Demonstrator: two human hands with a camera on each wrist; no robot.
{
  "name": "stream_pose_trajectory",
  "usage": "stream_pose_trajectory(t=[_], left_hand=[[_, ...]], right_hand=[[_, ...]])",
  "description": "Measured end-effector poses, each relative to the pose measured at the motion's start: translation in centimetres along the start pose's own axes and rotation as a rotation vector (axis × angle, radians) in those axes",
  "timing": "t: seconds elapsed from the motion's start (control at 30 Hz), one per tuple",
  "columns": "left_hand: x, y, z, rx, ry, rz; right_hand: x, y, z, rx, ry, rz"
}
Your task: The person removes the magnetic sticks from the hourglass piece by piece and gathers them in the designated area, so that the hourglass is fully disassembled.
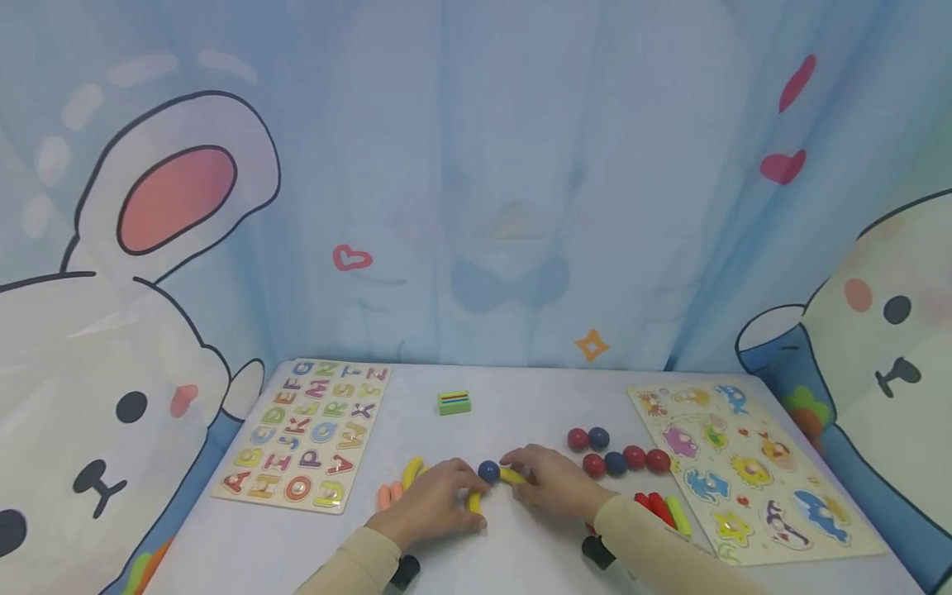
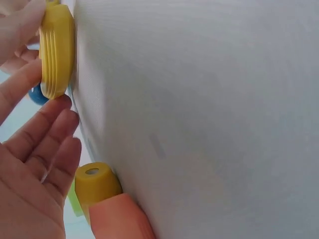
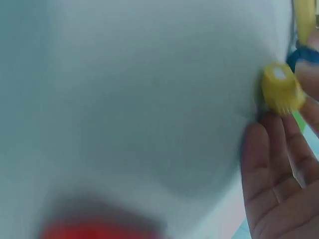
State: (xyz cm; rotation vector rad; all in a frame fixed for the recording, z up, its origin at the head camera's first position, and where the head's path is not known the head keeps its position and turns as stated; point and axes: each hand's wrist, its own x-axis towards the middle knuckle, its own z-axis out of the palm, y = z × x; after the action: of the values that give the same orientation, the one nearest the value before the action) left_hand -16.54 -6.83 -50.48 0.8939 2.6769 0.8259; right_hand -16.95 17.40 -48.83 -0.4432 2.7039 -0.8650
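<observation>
At the middle of the table, my left hand (image 1: 439, 504) pinches a curved yellow building rod (image 2: 57, 52) between thumb and index finger, its other fingers stretched out. My right hand (image 1: 554, 482) holds a second curved yellow rod (image 1: 511, 476) by thumb and fingers. A blue ball (image 1: 488, 472) lies between the two hands, at the end of the right-hand rod. Whether the left-hand rod touches the ball I cannot tell. Beside my left hand are another yellow rod (image 1: 411, 471) and orange rods (image 1: 384, 496), partly hidden by the hand.
Red and blue balls (image 1: 614, 464) lie right of my right hand, with red rods (image 1: 659, 508) and a light-green rod (image 1: 678, 516) nearer. An alphabet puzzle board (image 1: 355, 463) lies left, an animal puzzle board (image 1: 744, 504) right. A small green block (image 1: 454, 403) sits behind.
</observation>
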Motion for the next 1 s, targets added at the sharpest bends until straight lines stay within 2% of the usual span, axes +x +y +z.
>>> stream_pose_trajectory(t=[0.1, 0.23, 0.5, 0.8, 0.9, 1.0], left_hand=[[0.1, 0.0, 0.0, -0.044, 0.001, -0.001], [0.1, -0.1, 0.1, -0.091, 0.004, -0.008], [0.1, -0.1, 0.0, -0.121, 0.008, -0.001], [0.0, -0.1, 0.0, -0.093, -0.014, -0.046], [-0.2, -0.4, -0.2, -0.084, -0.018, -0.040], [-0.6, -0.8, -0.8, -0.011, -0.015, -0.027]], right_hand=[[0.3, 0.0, 0.7, -0.015, 0.013, 0.007], [0.5, 0.3, 0.9, -0.018, -0.011, 0.006], [0.5, 0.8, 1.0, -0.021, -0.045, -0.004], [0.3, 0.7, 1.2, -0.014, -0.032, 0.022], [0.3, 0.8, 1.2, -0.005, -0.023, 0.025], [0.3, 1.0, 1.1, 0.000, -0.015, 0.017]])
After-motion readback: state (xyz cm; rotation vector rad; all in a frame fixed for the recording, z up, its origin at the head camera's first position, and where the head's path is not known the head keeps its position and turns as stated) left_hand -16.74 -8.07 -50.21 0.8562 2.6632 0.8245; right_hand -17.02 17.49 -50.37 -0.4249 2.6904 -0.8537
